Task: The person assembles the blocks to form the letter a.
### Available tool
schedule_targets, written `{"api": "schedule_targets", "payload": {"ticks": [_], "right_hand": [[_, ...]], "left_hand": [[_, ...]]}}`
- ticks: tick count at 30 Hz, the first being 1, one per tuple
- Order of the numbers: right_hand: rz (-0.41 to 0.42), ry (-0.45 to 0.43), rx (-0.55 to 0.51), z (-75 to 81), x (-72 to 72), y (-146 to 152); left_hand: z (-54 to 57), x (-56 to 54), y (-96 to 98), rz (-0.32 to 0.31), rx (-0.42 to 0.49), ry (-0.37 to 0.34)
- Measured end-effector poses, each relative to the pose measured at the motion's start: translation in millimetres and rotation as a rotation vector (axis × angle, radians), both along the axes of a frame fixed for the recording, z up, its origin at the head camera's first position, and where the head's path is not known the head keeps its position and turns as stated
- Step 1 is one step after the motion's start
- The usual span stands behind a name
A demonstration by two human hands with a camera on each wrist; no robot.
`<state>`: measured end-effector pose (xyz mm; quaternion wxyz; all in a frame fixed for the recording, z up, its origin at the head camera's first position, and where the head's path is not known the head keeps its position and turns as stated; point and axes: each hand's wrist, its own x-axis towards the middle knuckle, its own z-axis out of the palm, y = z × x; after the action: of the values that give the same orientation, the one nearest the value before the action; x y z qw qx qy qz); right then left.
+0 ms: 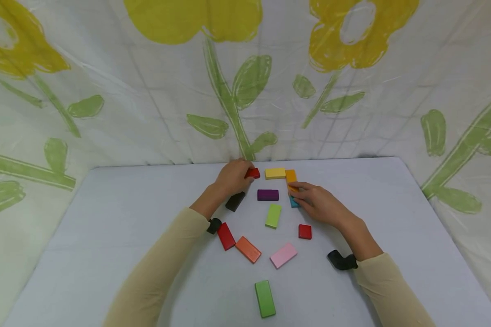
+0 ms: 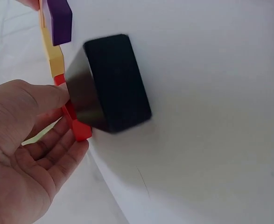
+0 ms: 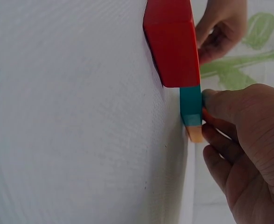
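At the back of the table my left hand point(image 1: 234, 176) pinches a red block point(image 1: 253, 173). In the left wrist view the thumb is on the near side of that block and the fingers are behind it. A black block point(image 2: 118, 84) lies close under the left wrist. My right hand point(image 1: 321, 204) has its thumb and fingers at an orange block point(image 1: 291, 176); a blue block point(image 3: 191, 100) lines up at its near end, partly covered by the hand in the head view. Between the hands, a yellow block point(image 1: 275, 173) meets the orange one at a corner.
Purple point(image 1: 268, 195) and lime point(image 1: 273, 216) blocks lie between the arms. Nearer are a small red block point(image 1: 305, 231), a second red block point(image 1: 226, 236), an orange-red block point(image 1: 248, 249), a pink block point(image 1: 283, 255) and a green block point(image 1: 265, 298). Behind hangs a flowered curtain point(image 1: 159, 91).
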<state>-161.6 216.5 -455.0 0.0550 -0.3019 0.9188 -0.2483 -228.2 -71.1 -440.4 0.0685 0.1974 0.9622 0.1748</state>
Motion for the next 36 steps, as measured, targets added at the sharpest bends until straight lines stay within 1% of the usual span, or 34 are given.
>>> {"api": "schedule_targets", "payload": {"ticks": [5, 10, 15, 20, 24, 28, 36], "right_hand": [[0.003, -0.002, 0.009, 0.4, 0.1, 0], [0.007, -0.004, -0.001, 0.8, -0.6, -1], [-0.001, -0.01, -0.001, 0.9, -1.9, -1], [-0.009, -0.032, 0.003, 1.3, -1.0, 0], [-0.01, -0.031, 0.005, 1.0, -0.4, 1], [-0.005, -0.022, 0.003, 1.9, -0.3, 0], [-0.007, -0.03, -0.005, -0.6, -1.0, 0]], "left_hand": [[1.9, 2.6, 6.7, -0.004, -0.004, 0.01], [3.5, 3.4, 10.7, -0.003, -0.015, 0.0], [3.4, 2.4, 12.0, -0.008, -0.013, 0.003], [3.7, 3.3, 13.9, 0.004, 0.003, -0.011], [2.1, 4.1, 15.1, 0.007, 0.016, -0.016], [0.6, 3.5, 15.3, 0.011, 0.012, -0.004], [1.6, 2.7, 16.3, 0.001, 0.002, -0.01]]}}
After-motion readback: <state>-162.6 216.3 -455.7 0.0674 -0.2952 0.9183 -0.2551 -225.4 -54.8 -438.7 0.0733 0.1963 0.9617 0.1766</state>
